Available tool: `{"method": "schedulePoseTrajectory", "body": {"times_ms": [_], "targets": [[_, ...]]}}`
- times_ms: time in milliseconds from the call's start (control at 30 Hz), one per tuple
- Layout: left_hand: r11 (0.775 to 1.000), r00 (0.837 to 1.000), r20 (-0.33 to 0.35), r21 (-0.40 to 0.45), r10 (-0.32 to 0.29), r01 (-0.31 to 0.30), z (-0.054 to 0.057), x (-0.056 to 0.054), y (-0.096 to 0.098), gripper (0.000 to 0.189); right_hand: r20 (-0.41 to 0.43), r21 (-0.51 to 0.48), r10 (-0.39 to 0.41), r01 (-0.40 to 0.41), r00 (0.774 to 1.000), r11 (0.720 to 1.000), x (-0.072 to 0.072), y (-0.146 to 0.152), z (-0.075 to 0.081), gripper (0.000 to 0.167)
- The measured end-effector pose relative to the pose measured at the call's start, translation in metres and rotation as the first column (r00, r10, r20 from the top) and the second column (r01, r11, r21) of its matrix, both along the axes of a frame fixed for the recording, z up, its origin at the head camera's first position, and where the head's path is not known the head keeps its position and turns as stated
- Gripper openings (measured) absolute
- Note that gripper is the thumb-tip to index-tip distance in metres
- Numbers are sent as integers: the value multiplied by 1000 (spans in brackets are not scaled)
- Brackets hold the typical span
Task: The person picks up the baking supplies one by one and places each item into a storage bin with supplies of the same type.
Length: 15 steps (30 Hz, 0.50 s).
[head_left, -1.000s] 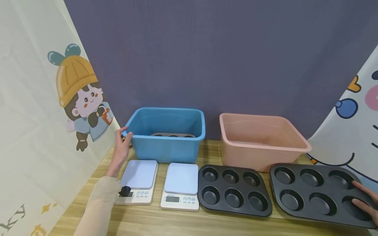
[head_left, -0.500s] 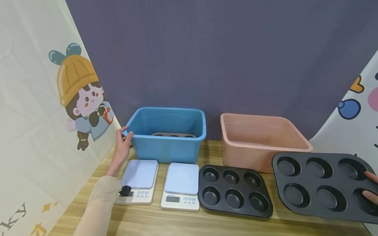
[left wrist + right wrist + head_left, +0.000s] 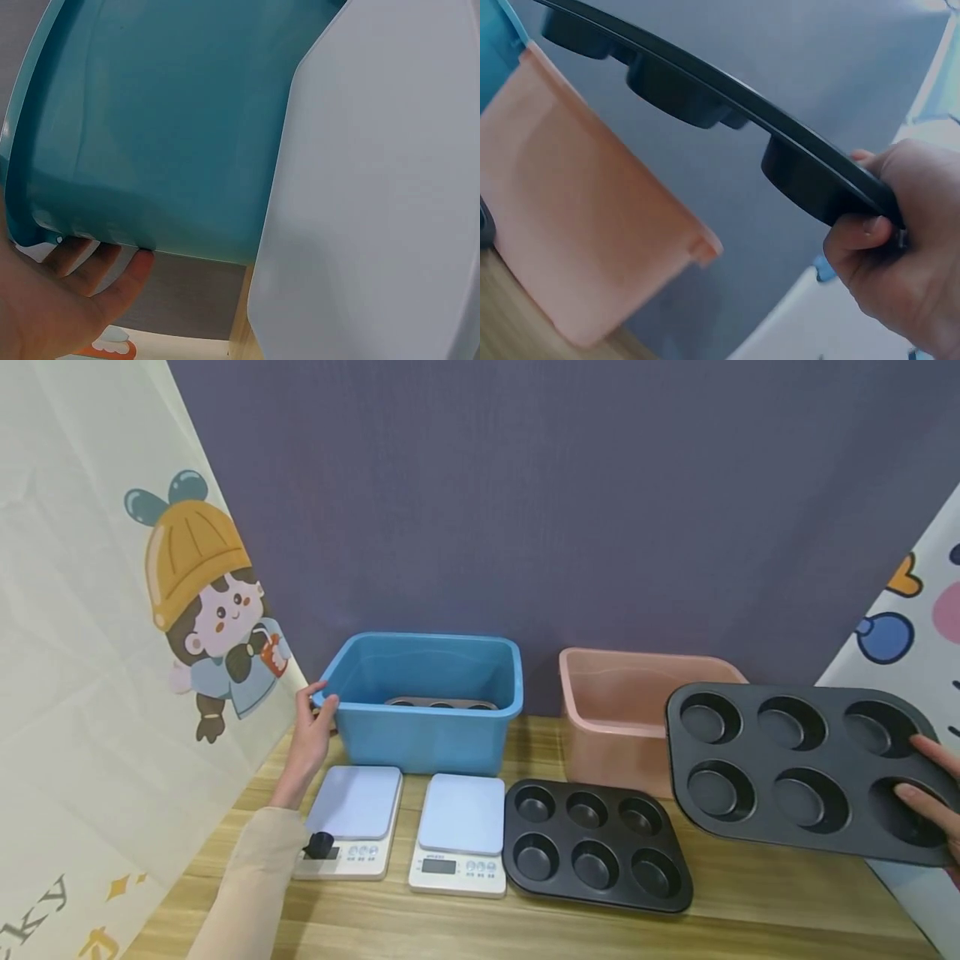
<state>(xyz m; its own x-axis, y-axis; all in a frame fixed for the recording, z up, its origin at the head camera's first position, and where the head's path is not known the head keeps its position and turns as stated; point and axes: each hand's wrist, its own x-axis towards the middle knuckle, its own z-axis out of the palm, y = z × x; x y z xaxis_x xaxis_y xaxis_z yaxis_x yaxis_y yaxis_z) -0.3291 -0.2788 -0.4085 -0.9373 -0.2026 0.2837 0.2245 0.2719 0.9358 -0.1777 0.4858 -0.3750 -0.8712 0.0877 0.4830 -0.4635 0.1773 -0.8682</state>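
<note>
My right hand [image 3: 933, 785] grips the right end of a dark six-cup muffin tin [image 3: 765, 768], held up off the table in front of the pink bin [image 3: 611, 752]. In the right wrist view, the thumb and fingers of the right hand [image 3: 907, 247] clamp the edge of the muffin tin [image 3: 705, 82]. At the left, my left hand [image 3: 307, 739] holds the front left corner of the blue bin [image 3: 420, 739] by its rim. The left wrist view shows the fingers of the left hand [image 3: 67, 300] against the side of the blue bin [image 3: 157, 135].
A second muffin tin [image 3: 596, 843] lies on the wooden table [image 3: 600, 935]. To its left stand two white kitchen scales, a nearer one [image 3: 461, 827] and a left one [image 3: 352, 814] close to my left forearm. Inside the blue bin sits another muffin tin [image 3: 442, 702], mostly hidden.
The right hand has lifted the muffin tin off the table and brought it up and slightly left, so it now covers part of the pink bin. My left hand stays put.
</note>
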Motion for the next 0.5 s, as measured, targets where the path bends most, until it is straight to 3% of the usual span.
{"method": "schedulePoseTrajectory", "body": {"times_ms": [67, 133, 267, 500], "targets": [[1000, 1000, 3, -2, 1, -1, 0, 0, 0, 61, -43, -194, 151, -156, 988, 969, -3, -13, 8, 63], [1000, 1000, 3, -1, 3, -3, 0, 0, -1, 60, -84, -251, 198, -213, 977, 944, -7, -26, 14, 62], [1000, 1000, -1, -10, 3, -3, -1, 0, -1, 60, -121, -226, 197, -220, 973, 949, -14, -44, 25, 60], [1000, 1000, 1, -10, -1, 1, 0, 0, -1, 61, -43, -192, 147, -152, 988, 970, -20, -65, 43, 61]]}}
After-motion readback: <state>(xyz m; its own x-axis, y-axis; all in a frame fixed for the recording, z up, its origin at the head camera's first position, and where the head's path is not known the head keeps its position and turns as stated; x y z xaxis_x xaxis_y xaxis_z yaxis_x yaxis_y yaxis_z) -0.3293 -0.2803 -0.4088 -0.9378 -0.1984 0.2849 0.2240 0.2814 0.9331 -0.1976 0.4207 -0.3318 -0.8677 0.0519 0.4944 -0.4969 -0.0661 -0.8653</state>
